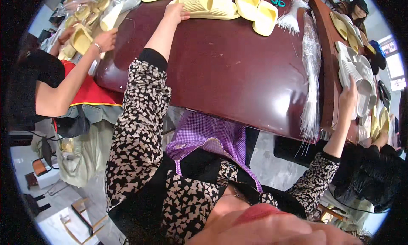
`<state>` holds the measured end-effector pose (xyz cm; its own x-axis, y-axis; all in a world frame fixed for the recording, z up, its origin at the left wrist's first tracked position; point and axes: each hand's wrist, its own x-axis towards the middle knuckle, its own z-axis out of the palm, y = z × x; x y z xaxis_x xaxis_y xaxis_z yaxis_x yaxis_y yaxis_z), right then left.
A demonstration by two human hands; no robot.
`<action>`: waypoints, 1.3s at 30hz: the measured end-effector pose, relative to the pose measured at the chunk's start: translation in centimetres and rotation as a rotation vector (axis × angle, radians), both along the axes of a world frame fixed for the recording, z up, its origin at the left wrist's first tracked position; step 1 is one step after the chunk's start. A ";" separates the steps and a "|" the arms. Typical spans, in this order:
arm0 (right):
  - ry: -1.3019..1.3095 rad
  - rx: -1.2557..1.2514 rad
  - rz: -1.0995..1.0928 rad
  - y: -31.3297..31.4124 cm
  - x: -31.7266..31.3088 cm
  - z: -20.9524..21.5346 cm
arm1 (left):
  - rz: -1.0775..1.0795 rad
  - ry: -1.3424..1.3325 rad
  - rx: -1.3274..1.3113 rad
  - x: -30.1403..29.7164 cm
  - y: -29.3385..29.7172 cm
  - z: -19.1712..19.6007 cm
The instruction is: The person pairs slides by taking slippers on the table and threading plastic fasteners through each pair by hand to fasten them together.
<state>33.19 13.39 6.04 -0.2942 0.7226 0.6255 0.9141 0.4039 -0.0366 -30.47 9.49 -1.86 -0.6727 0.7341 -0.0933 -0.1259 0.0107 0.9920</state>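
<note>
Reaching far across the dark red table, my left hand (176,13) has its fingers against the left end of a pale yellow slipper (208,12), one of a pair lying on its side. More yellow slippers (264,18) lie just to the right of it. At the far right, my right hand (349,96) grips the near edge of a white slipper (350,68) with a ribbed strap. That slipper sits among other white ones beyond a raised wooden edge. Part of the right hand's grip is hidden behind the slipper.
Bundles of clear plastic strands (311,75) lie along the right of the table (221,71). A teal plastic piece (278,1) lies at the back. To the left, a co-worker's hands (106,40) hold a yellow slipper (81,39). Other people are at the right.
</note>
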 end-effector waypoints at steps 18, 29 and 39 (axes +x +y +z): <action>0.764 -0.933 0.716 -7.7 -19.6 -5.2 | -0.122 -0.247 0.116 8.8 -17.3 0.2; 1.292 -1.112 0.465 -8.3 -20.3 -8.0 | -0.271 -0.258 0.123 15.6 -17.8 -1.2; 1.203 -0.720 0.250 -3.2 -9.3 -7.8 | -0.265 -0.050 0.151 11.6 -15.6 0.1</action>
